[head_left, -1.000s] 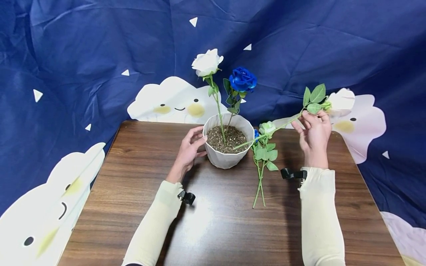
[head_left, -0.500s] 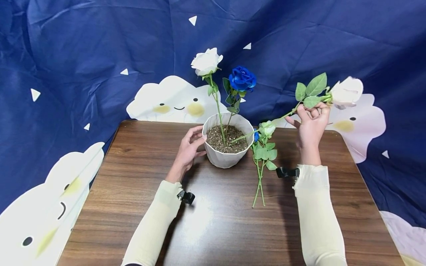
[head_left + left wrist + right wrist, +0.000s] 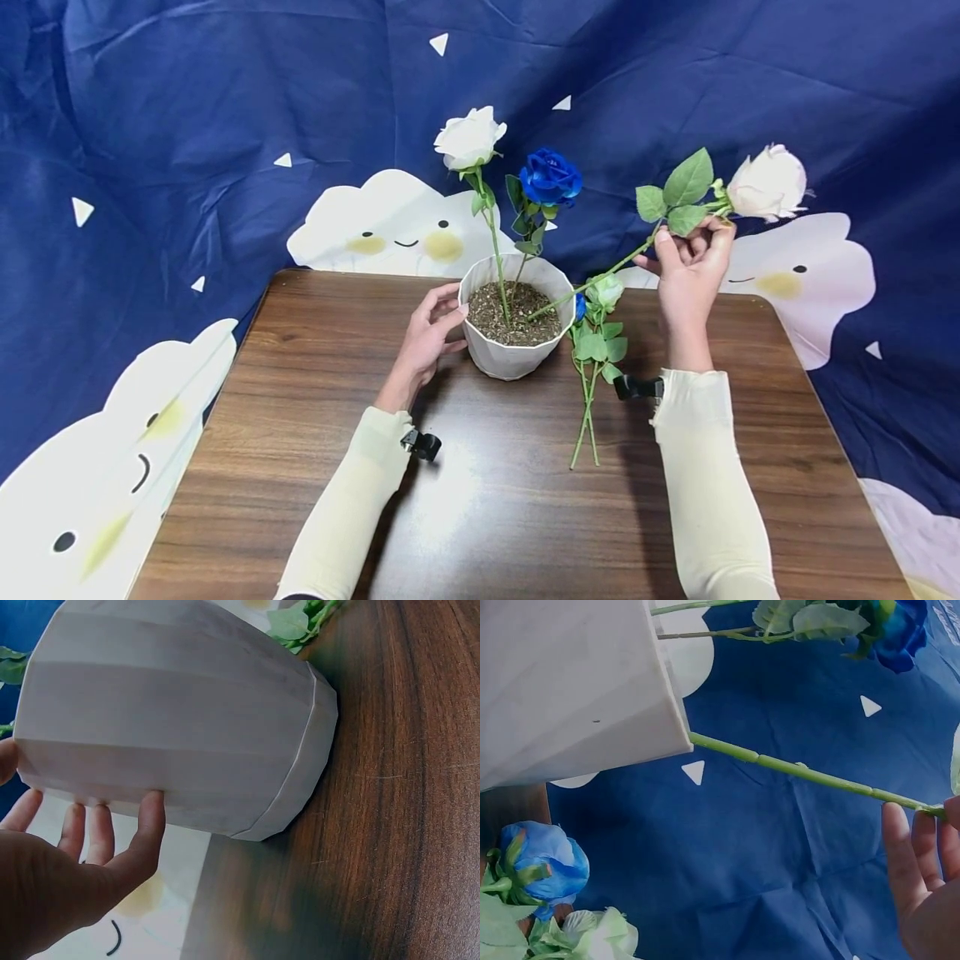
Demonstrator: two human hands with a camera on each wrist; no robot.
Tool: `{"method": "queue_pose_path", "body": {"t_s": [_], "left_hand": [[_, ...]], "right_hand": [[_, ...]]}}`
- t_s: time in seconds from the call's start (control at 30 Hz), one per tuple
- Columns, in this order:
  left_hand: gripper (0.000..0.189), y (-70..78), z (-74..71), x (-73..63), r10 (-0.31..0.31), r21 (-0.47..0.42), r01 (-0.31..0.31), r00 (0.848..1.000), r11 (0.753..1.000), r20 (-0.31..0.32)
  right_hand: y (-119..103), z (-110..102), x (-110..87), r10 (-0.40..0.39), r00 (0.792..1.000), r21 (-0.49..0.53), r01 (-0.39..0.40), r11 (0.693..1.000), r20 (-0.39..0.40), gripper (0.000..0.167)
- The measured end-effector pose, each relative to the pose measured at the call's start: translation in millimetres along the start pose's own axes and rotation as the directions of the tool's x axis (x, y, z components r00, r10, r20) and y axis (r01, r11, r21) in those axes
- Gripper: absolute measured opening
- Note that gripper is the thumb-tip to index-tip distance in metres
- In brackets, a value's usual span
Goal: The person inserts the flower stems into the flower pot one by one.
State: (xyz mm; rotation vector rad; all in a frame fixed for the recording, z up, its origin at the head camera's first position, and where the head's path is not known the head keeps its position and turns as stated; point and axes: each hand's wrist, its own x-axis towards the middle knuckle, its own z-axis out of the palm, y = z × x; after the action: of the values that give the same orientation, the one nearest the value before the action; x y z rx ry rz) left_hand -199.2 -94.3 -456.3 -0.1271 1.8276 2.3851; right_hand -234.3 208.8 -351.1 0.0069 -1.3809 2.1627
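Observation:
A white faceted flower pot of soil holds an upright white rose and an upright blue rose. My left hand rests against the pot's left side; in the left wrist view its fingertips touch the wall, spread apart. On the right, my right hand pinches the stem of another white rose just below its leaves. That rose leans far to the right, its stem crossing the pot's rim and its lower end at the soil.
Right beside the pot, a pale green-white rose and a blue rose lie on the wooden table, stems crossed. A dark blue cloth with cloud and triangle patterns hangs behind the table.
My right hand has moved up and slightly left, raising the white rose's bloom so its stem slants more steeply. My left hand has stayed at the pot.

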Motion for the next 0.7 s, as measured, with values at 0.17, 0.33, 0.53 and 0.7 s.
{"method": "queue_pose_path", "body": {"t_s": [0.17, 0.33, 0.53, 0.7], "left_hand": [[0.044, -0.1, 0.1, 0.0, 0.008, -0.006, -0.008, 1.000, 1.000, 0.004], [0.044, -0.6, -0.3, 0.1, 0.010, -0.002, -0.010, 1.000, 1.000, 0.004], [0.044, -0.6, 0.4, 0.1, 0.011, -0.003, -0.011, 1.000, 1.000, 0.005], [0.045, 0.4, 0.0, 0.2, 0.013, -0.005, -0.013, 1.000, 1.000, 0.006]], "right_hand": [[4.7, 3.1, -3.1, -0.041, 0.997, -0.016, 0.042, 0.999, 0.058, 0.035], [6.0, 6.5, -4.7, -0.112, 0.987, -0.040, 0.117, 0.992, 0.115, 0.033], [9.8, 13.3, -6.0, -0.157, 0.970, -0.119, 0.181, 0.976, 0.185, 0.026], [17.7, 16.1, -6.9, -0.150, 0.963, -0.148, 0.186, 0.971, 0.225, 0.027]]}}
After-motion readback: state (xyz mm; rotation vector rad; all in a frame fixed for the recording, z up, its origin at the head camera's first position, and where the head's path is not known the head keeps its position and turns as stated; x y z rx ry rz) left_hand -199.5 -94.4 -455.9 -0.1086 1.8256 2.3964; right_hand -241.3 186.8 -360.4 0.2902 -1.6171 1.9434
